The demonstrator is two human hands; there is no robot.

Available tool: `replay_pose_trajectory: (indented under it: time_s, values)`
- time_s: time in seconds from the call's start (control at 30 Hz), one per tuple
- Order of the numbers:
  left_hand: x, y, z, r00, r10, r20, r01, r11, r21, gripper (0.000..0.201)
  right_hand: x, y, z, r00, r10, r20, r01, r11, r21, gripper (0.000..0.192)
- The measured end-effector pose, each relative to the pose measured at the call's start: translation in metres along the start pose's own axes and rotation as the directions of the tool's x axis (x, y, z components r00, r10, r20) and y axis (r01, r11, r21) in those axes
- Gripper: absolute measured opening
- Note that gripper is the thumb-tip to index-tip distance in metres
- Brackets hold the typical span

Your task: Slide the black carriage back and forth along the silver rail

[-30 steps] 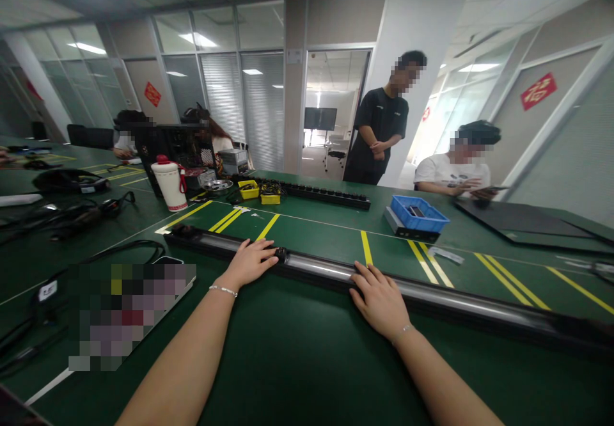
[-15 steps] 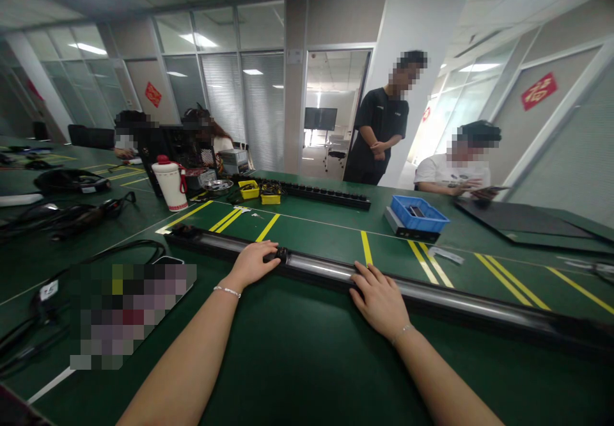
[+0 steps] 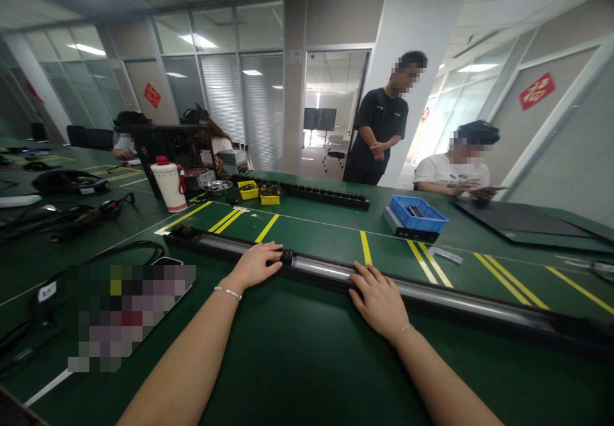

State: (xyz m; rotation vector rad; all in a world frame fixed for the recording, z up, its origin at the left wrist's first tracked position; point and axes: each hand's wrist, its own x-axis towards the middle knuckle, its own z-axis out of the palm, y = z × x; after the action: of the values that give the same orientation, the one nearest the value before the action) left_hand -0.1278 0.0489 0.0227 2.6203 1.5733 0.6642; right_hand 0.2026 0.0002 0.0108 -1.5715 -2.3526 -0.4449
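A long black bar [image 3: 455,299] with a shiny metallic strip along its top lies across the green table in front of me. My left hand [image 3: 255,266] rests over the bar, fingers stretched forward and the thumb apart. Just right of its fingertips, a small black block [image 3: 287,257] sits on the strip. Whether the fingers touch this block I cannot tell. Farther right, my right hand [image 3: 380,299] lies flat with spread fingers on the bar's near side and top. The bar's right end fades into shadow.
A phone-like slab [image 3: 180,265] and black cables [image 3: 129,244] lie left of my arm. Beyond the bar are a white tumbler [image 3: 169,186], yellow bins [image 3: 248,190], a black socket strip [image 3: 326,194] and a blue basket [image 3: 417,221]. Several people are across the table.
My left hand has shifted slightly right along the bar, and the small black block sits a little farther right. My right hand has stayed in place.
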Motion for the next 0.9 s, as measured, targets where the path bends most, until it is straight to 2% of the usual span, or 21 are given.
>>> replay_pose_trajectory:
  time_s: [0.43,0.67,0.9]
  values:
    - [0.003,0.017,0.000,0.997,-0.033,0.075,0.032,0.999,0.017,0.036,0.000,0.000,0.001,1.000,0.007,0.003,-0.007,1.000,0.016,0.040]
    - [0.007,0.035,0.003,0.988,0.043,0.148,-0.042,0.999,-0.010,0.042,0.000,0.000,0.001,1.000,0.007,0.001,-0.007,1.000,0.020,0.041]
    - [0.008,0.047,0.006,0.991,0.039,0.128,-0.039,0.999,-0.004,0.045,0.000,0.000,0.000,1.000,0.007,0.000,-0.007,1.000,0.015,0.040]
